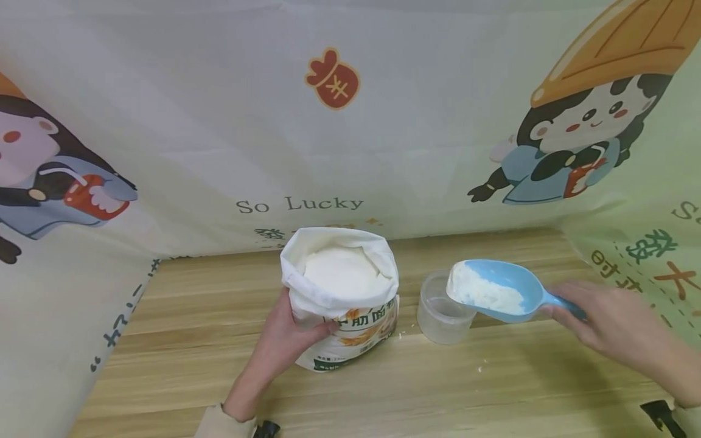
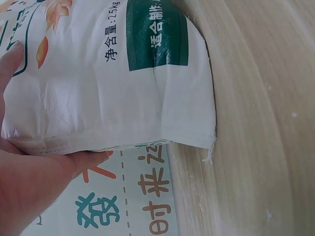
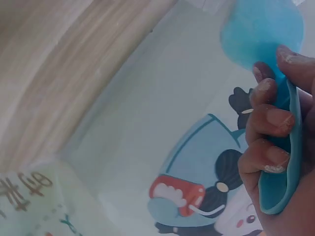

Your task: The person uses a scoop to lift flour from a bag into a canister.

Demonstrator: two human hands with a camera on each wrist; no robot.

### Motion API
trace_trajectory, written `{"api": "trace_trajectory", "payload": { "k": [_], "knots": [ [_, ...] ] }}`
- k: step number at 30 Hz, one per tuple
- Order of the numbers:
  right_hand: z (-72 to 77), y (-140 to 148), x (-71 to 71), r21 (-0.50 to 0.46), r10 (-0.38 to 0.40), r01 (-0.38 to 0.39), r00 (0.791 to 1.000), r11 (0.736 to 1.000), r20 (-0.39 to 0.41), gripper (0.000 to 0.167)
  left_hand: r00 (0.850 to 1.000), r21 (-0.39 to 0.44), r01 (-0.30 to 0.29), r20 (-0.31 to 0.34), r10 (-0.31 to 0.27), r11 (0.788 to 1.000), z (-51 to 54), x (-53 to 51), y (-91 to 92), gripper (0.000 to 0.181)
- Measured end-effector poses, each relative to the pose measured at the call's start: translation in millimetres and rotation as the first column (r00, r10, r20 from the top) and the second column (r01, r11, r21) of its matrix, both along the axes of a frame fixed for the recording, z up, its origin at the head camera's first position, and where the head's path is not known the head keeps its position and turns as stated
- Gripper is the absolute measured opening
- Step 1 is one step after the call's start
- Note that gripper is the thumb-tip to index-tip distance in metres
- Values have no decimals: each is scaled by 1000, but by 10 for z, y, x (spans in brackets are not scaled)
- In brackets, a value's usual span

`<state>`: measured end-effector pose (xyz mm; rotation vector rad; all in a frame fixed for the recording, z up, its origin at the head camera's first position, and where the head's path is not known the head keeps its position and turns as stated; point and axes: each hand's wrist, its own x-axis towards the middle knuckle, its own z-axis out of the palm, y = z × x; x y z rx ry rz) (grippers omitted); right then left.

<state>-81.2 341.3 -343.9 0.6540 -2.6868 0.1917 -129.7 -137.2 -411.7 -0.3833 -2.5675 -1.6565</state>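
Observation:
An open white flour bag, full of white powder, stands upright on the table. My left hand grips its left side, thumb across the front; in the left wrist view the hand holds the bag by its side. My right hand holds a blue scoop by the handle, with white powder in its bowl. The scoop's tip is over the right rim of a clear round container. In the right wrist view, the fingers curl round the blue handle.
A wooden table carries small specks of powder around the container. Behind it and at both sides hangs a pale printed cloth with cartoon figures and lettering.

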Motion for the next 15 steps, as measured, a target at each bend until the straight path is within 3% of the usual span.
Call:
{"api": "trace_trajectory", "payload": {
  "k": [3, 9, 15],
  "knots": [
    [73, 3, -36, 66, 6, -7, 1000, 998, 15, 23, 1000, -1, -2, -5, 2, 1000, -4, 1, -6, 98],
    [262, -80, -121, 190, -32, 6, 990, 982, 137, 17, 1000, 1, -11, 7, 11, 1000, 5, 14, -14, 98],
    [414, -198, -170, 248, -39, -8, 982, 969, 186, 17, 1000, 4, 4, -4, -4, 1000, 4, 6, -4, 96]
  ]
}}
